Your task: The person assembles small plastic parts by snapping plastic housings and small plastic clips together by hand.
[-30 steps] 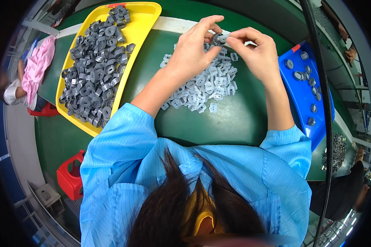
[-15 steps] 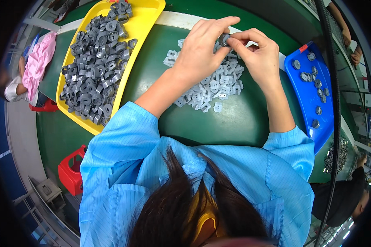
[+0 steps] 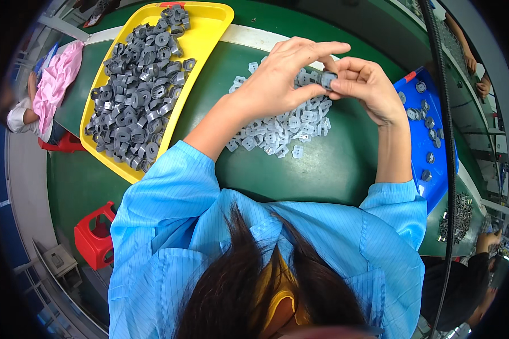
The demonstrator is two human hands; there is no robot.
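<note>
while poised above the table, both hands (image 3: 322, 85) pinching one small grey part (image 3: 327, 79)

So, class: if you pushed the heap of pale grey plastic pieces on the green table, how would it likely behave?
The pale plastic pieces lie loose, so the heap would probably scatter rather than move as one. They look small and thin, so likely light. Their flat, squarish shapes suggest sliding on the green table, not rolling.
</note>
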